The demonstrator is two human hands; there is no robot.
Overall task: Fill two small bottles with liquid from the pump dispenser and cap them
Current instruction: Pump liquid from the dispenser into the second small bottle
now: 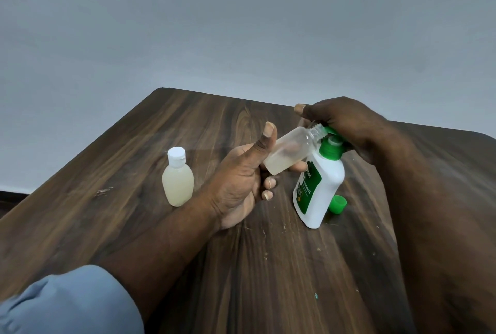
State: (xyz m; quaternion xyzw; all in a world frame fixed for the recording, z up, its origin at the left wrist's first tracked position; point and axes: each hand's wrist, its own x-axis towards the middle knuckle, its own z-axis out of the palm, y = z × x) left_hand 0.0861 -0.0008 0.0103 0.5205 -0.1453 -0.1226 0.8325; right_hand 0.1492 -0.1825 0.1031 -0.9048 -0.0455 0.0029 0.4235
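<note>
Left hand (pixel 241 186): grip closed around the open small bottle (pixel 290 151), thumb up, fingers curled under it. The bottle is held off the counter (pixel 134 226), tilted, its threaded neck raised to the right and touching the green spout of the pump dispenser (pixel 322 188). A little pale liquid sits in its low end.

Right hand (pixel 346 124): grip curled over the green pump head, covering most of it. The dispenser is white with a green label, base on the counter, leaning slightly.

Second small bottle (pixel 178 183): upright on the counter, left of the left hand and apart from it, full of pale liquid, white cap (pixel 176 156) on.

Loose green cap (pixel 337 203): on the counter, just beside the dispenser's base on the right.

Blue sleeve (pixel 69 304) at lower left.
</note>
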